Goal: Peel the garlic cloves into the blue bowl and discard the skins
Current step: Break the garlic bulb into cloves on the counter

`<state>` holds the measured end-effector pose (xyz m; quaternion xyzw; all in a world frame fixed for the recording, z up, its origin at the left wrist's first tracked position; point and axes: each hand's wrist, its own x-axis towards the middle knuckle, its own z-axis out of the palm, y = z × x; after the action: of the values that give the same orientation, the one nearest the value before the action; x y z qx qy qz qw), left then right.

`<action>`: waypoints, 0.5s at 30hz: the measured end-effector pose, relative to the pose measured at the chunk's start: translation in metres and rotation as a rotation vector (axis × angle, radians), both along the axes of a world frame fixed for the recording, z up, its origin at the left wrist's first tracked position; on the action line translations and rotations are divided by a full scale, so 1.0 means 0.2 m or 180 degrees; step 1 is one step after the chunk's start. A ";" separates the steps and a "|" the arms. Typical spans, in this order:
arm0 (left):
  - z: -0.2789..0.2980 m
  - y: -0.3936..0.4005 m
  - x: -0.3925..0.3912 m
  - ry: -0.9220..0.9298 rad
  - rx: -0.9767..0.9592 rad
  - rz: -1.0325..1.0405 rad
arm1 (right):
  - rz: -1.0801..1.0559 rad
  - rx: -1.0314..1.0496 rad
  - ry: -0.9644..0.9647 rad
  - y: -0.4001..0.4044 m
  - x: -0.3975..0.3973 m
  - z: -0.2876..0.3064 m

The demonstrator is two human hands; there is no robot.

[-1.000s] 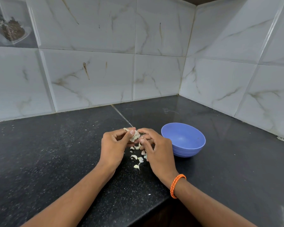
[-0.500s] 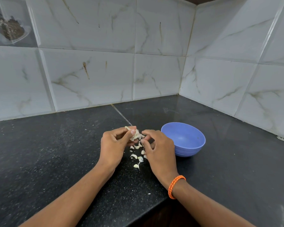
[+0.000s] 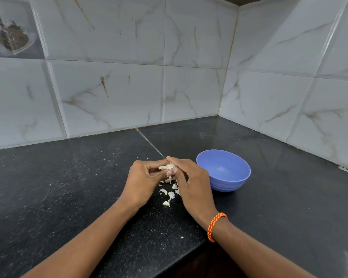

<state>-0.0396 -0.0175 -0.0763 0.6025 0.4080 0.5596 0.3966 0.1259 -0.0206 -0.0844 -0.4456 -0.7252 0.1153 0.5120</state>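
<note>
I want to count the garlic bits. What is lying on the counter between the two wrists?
In the head view, small pale garlic pieces lie scattered on the black counter, between the left hand and the right hand.

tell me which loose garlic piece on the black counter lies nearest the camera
The small pale garlic piece, lowest in the scatter between both wrists; the other pieces lie farther up.

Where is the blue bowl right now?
In the head view, the blue bowl sits on the black counter right of centre, just beyond the right hand, near the tiled wall corner.
</note>
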 end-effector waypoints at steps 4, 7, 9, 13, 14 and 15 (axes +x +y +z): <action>0.00 0.00 0.00 0.0224 0.0075 0.0029 | -0.0154 0.0061 0.0011 0.01 0.00 -0.01; -0.01 0.00 0.01 0.0203 0.0100 0.0043 | -0.0148 0.0058 0.0113 0.01 0.00 -0.01; -0.02 0.00 0.01 0.0122 0.0089 0.0020 | -0.0143 0.0065 0.0163 0.02 0.00 -0.03; -0.01 -0.02 0.03 0.0017 0.0158 -0.0068 | -0.0214 0.0107 0.0216 0.01 -0.01 -0.02; 0.00 -0.03 0.03 -0.0016 0.0167 -0.0084 | -0.0228 0.0115 0.0241 0.01 -0.01 -0.02; 0.00 -0.03 0.03 -0.0056 0.0160 -0.0089 | -0.0203 0.0110 0.0296 0.01 -0.01 -0.02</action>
<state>-0.0328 -0.0244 -0.0759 0.6130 0.3819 0.5693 0.3927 0.1248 -0.0189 -0.0884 -0.4538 -0.6880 0.1069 0.5562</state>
